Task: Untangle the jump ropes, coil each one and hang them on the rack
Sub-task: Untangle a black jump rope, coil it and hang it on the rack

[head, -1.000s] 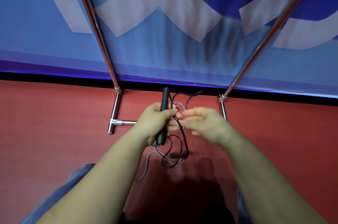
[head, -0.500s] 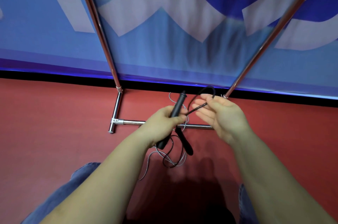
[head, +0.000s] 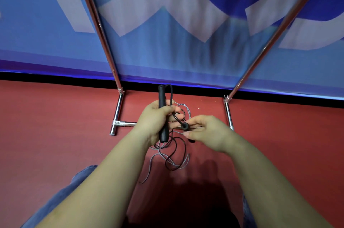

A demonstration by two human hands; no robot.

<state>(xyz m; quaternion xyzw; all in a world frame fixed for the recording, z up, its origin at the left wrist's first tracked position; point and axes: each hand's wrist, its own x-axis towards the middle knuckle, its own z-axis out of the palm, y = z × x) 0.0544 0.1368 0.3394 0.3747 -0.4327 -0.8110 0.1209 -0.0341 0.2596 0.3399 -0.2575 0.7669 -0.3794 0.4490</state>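
Head view. The left hand (head: 155,119) was clamped around an upright black jump-rope handle (head: 162,116), top end clear above the fist, bottom end below it. Half a second earlier that handle leaned to the right; it now stood near vertical. The right hand (head: 202,132), which had been raised with loose fingers and a black cord loop over them, had dropped and come in, and its thumb and fingertips now pinched a second black handle end (head: 185,126) just beside the left fist. Judgement: both handles of the black rope were now secured, one per grip, so separating it from the grey one could proceed.

The black cord (head: 176,155) ran from the top of the upright handle, passed between the hands, and hung in loops below both grips. The grey cord (head: 183,163) was interlaced with those loops and trailed toward the red floor (head: 55,134); it was held by neither hand as far as could be seen. The chrome rack (head: 119,110) stood beyond the hands, nothing hung on its visible parts. Coiling was not begun.
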